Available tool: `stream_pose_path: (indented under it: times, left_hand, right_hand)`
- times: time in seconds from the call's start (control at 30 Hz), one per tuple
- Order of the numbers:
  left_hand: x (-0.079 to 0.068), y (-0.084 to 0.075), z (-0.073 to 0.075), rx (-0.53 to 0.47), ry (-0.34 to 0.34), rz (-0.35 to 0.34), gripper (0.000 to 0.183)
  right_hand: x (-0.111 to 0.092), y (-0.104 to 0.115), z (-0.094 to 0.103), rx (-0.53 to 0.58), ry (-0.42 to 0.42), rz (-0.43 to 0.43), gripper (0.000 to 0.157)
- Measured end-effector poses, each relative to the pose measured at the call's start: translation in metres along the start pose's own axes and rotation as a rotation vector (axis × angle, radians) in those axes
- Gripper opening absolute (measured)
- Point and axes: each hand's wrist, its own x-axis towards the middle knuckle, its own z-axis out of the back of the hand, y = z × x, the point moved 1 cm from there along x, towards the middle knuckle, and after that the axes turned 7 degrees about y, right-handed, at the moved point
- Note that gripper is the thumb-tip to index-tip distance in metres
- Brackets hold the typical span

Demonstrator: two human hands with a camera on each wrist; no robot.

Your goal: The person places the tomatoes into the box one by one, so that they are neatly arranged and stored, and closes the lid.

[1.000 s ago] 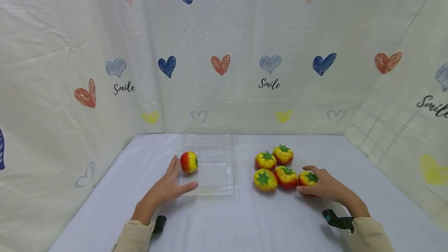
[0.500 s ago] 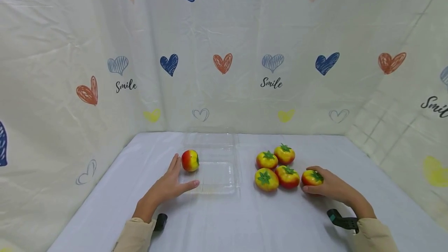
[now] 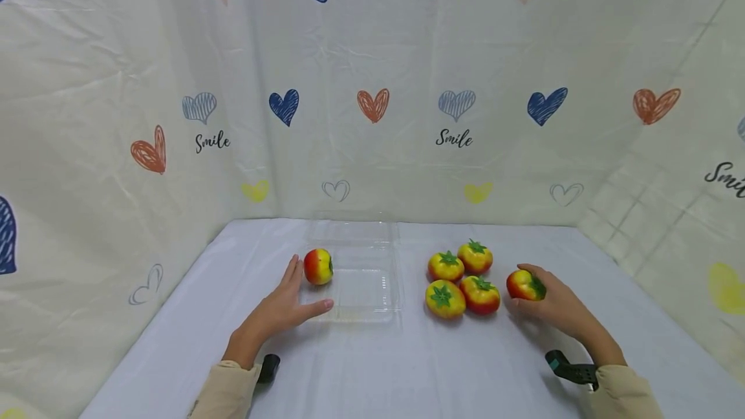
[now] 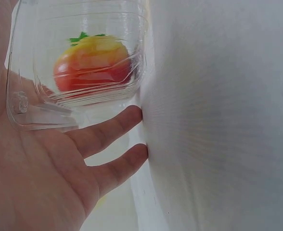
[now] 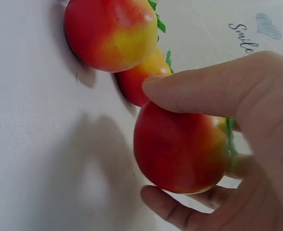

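Observation:
My right hand (image 3: 555, 306) grips a red-and-yellow tomato (image 3: 522, 284) with a green leafy top, just right of the other tomatoes. The right wrist view shows the thumb over this tomato (image 5: 180, 149) and fingers beneath; it hangs above the cloth, its shadow lower left. At the left, a clear plastic box (image 3: 361, 286) stands with its lid raised at the back. One tomato (image 3: 317, 267) lies tilted in its left side. My left hand (image 3: 276, 312) is at the box's left front corner, fingers straight, thumb along the front; in the left wrist view the box wall (image 4: 74, 103) is against it.
Several more tomatoes, such as the front one (image 3: 445, 299), sit together right of the box, leafy tops up. A white cloth (image 3: 401, 374) covers the table. A pale curtain (image 3: 401, 50) with printed hearts stands behind and at both sides.
My right hand has lifted the tomato away from the group, slightly to the right, and tipped it so its green top faces right. My left hand stays at the box.

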Motion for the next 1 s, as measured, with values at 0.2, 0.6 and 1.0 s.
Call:
stream_pose_path:
  times: [0.2,0.6,1.0]
  left_hand:
    - [-0.001,-0.001,0.0,-0.001,0.005,-0.013,0.131]
    - [-0.001,-0.001,0.001,-0.001,0.0,-0.006,0.131]
    - [-0.001,0.0,0.0,-0.019,-0.011,-0.007,0.13]
  right_hand:
    - [0.001,0.007,0.001,-0.004,-0.08,0.02,0.086]
    - [-0.004,0.039,0.005,0.055,-0.117,0.039,0.09]
    - [0.003,0.079,-0.01,0.141,-0.117,0.233,0.079]
